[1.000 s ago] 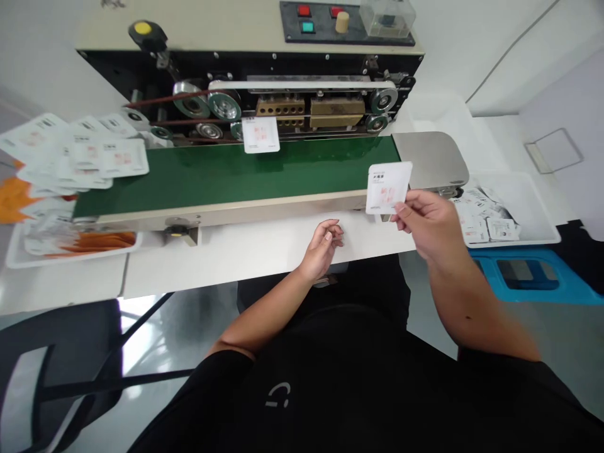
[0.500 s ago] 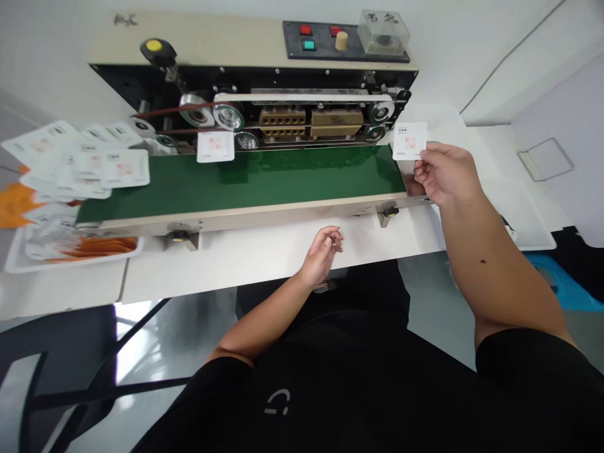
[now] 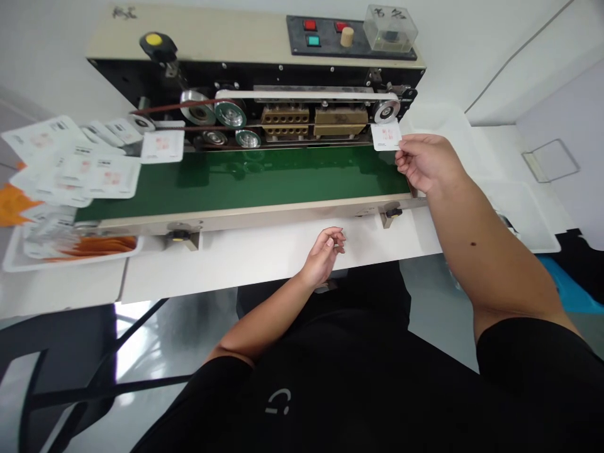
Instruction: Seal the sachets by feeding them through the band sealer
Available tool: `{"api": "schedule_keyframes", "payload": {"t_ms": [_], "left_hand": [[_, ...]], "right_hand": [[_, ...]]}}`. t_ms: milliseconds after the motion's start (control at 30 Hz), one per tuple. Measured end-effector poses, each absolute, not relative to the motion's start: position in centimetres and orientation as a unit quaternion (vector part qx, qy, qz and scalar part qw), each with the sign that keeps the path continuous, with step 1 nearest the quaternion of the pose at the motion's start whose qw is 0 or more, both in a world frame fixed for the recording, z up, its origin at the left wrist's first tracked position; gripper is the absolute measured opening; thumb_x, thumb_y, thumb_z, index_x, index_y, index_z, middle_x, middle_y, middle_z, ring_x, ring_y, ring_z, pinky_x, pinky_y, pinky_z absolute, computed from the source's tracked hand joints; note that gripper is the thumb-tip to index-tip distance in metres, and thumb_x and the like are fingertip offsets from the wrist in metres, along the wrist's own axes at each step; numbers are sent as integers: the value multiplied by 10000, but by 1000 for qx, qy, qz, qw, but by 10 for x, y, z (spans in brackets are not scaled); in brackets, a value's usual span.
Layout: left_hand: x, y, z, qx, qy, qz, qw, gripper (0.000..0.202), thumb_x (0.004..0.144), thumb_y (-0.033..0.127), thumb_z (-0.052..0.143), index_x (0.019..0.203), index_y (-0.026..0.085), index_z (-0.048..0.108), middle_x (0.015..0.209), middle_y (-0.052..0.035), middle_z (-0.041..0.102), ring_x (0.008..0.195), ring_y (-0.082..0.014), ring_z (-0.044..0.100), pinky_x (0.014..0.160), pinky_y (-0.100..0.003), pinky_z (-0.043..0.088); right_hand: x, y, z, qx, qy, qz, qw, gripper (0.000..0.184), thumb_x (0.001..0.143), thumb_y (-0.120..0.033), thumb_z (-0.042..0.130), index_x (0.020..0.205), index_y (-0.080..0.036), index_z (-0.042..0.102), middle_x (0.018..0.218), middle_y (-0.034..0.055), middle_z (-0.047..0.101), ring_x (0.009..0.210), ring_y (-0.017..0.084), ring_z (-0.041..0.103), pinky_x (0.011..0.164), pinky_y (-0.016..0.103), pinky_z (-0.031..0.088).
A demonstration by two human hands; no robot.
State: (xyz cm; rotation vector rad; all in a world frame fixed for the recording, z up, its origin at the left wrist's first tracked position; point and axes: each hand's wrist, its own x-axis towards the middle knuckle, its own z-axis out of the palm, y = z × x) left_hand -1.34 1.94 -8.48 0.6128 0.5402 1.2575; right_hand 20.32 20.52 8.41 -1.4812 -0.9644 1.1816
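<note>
Wall (image 3: 495, 38): white, plain. Table (image 3: 264, 251): white, ran the width of the view. Floor (image 3: 189, 327): grey, glossy, reflected light. Chair (image 3: 61, 340): dark, stood lower left.

Right hand (image 3: 427, 165) pinches a white sachet (image 3: 386, 136) at the far right corner of the green belt (image 3: 264, 179), its top edge up against the sealing machine (image 3: 292, 113). Left hand (image 3: 325, 251) rests loosely curled, holding nothing, near the white worktop's (image 3: 245, 251) front edge. A second sachet (image 3: 163, 146) lies at the belt's far left corner, beside a pile of sachets (image 3: 70, 167).
</note>
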Motion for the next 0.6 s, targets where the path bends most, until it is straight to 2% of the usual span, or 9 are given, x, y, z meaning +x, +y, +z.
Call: {"api": "schedule_keyframes", "payload": {"t_ms": [133,267,367,467,600], "left_hand": [[-14,20,-87,284,247,565,734,478,921,593,771,1240,247,689,1121,-75,603,995,-193,552,870,-316,485],[-14,20,-88,281,239,569,735,444,942,565,756,1243,244,694,1120,-74,597,995,-186,548,869,-303,484],[-14,19,-87,282,231,570,736,418,961,548,741,1242,241,700,1115,-72,589,1004,-182,545,875,-299,480],[-15,20,-87,285,231,566,739,423,956,549,747,1245,244,700,1117,-69,587,1000,-179,543,877,-302,477],[-14,21,-87,288,247,561,736,462,924,584,768,1230,245,699,1107,-73,594,994,-190,535,858,-304,478]], "right_hand": [[190,199,90,-606,-422,484,469,57,961,-168,751,957,-160,695,705,11,671,549,72,562,497,177,440],[192,171,97,-603,-439,448,492,68,952,-206,720,1015,-182,720,855,49,748,533,75,555,422,187,344],[211,141,98,-601,-430,397,545,125,907,-169,693,1025,-186,731,864,62,737,512,91,553,400,221,282],[250,116,93,-607,-406,312,608,178,847,-93,656,974,-185,741,789,67,699,505,117,554,415,260,255],[324,99,81,-654,-382,148,636,277,852,0,565,895,-212,738,737,60,670,523,123,541,502,303,296]]}}
